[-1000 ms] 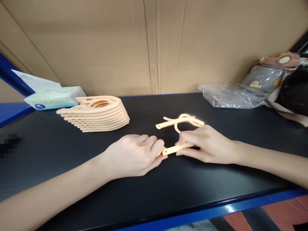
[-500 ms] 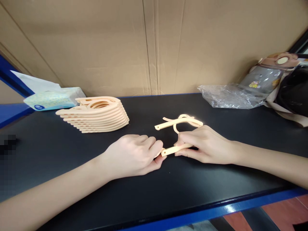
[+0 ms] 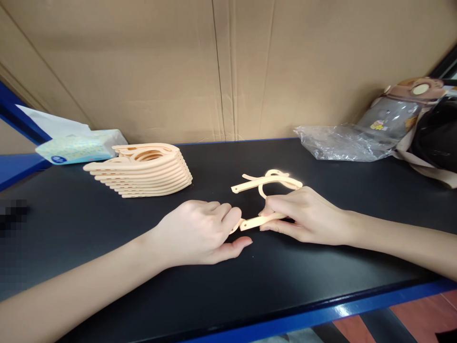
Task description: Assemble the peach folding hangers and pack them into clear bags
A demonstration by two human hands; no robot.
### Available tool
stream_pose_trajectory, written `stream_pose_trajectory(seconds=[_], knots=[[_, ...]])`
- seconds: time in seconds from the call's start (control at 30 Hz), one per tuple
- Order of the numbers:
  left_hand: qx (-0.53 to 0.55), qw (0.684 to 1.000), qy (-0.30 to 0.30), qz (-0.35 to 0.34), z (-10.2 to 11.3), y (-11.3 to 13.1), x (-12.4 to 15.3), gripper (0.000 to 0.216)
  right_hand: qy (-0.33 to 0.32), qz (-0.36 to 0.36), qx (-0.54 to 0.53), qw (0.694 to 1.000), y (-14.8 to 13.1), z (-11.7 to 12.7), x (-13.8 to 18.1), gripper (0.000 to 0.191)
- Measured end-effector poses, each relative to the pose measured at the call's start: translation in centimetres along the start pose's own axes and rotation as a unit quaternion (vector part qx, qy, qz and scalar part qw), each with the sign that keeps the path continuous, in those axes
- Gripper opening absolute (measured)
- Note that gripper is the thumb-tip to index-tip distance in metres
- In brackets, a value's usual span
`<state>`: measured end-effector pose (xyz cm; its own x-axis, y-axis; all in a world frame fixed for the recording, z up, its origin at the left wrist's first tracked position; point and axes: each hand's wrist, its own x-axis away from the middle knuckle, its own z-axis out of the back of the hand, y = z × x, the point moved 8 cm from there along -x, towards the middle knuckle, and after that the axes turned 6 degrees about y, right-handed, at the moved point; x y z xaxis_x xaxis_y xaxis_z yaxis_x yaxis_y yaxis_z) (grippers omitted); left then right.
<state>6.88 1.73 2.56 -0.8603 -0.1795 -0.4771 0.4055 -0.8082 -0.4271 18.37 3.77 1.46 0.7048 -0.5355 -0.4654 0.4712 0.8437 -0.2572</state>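
Cream, slender plastic bar (image 3: 257, 222), pinched by the right hand (image 3: 303, 214), points lengthwise leftward at the left hand (image 3: 200, 233), curled with thumb out, its hold impossible to tell.

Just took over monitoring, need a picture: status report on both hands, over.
Right grip pinching cream plastic hanger. Left grip curled, thumb out; hold on small cream piece unclear. Hanger stack apart, off left; no obstruction seen.

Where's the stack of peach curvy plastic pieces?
In the head view, the peach plastic stack stands left of centre on the black tabletop, just right of the pale blue tissue pack and beyond the left hand.
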Motion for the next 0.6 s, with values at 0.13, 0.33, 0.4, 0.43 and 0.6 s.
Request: stream_pose_trajectory(seconds=[0.13,0.33,0.4,0.43,0.6], knots=[[0.006,1.000,-0.001,0.003,0.0,0.0,0.1,0.036,0.006,0.002,-0.007,1.000,0.0,0.1,0.0,0.016],[-0.001,1.000,-0.025,0.006,-0.4,0.1,0.0,0.036,0.003,0.022,0.036,0.999,-0.2,0.1,0.0,0.020],[-0.005,0.999,-0.039,0.019,-0.6,0.1,-0.1,0.036,0.013,0.045,0.063,0.997,-0.5,0.2,0.0,0.023],[-0.003,0.999,-0.046,0.025,-0.7,0.1,-0.1,0.036,0.017,0.054,0.073,0.996,-0.6,0.2,0.1,0.024],[0.021,0.998,-0.060,0.023,-1.1,0.6,-0.1,0.033,0.021,0.082,0.108,0.991,-1.2,0.2,0.0,0.030]])
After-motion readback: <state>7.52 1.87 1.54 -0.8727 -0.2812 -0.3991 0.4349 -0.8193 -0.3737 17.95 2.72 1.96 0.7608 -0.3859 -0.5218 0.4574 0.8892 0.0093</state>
